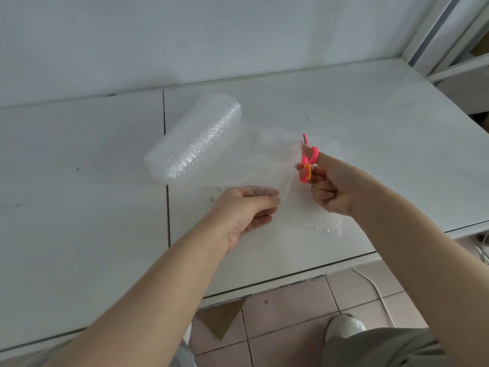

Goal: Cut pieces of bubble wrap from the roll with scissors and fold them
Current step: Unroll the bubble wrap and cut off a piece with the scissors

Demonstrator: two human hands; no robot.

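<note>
Head view looks down on a white table (79, 207) set against a pale wall; a roll of bubble wrap (193, 141) lies on it, tilted from lower left to upper right, with a loose sheet (267, 160) running off its right side toward the person. Both bare forearms reach in from the bottom of the frame; the left hand (246, 210) pinches the near edge of the sheet, thumb on top and fingers underneath showing faintly through the plastic, lifting that edge off the table. Just to the right, the right hand (333, 186) is closed around pink scissors (307, 161); the thumb goes through the upper loop, other fingers through the lower loop, and the remaining fingers curl into the palm. A yellow detail sits on the handle; the short blades point up and away, meeting the sheet, though whether they stand apart or together is too small to tell. Another stretch of bubble wrap (320, 223) lies flat on the table below the right hand, near the table's front edge. Below the table, pinkish floor tiles (291, 313), a piece of brown cardboard (222, 319), a white cable (381, 295) and a pale shoe (344, 327) are visible.
</note>
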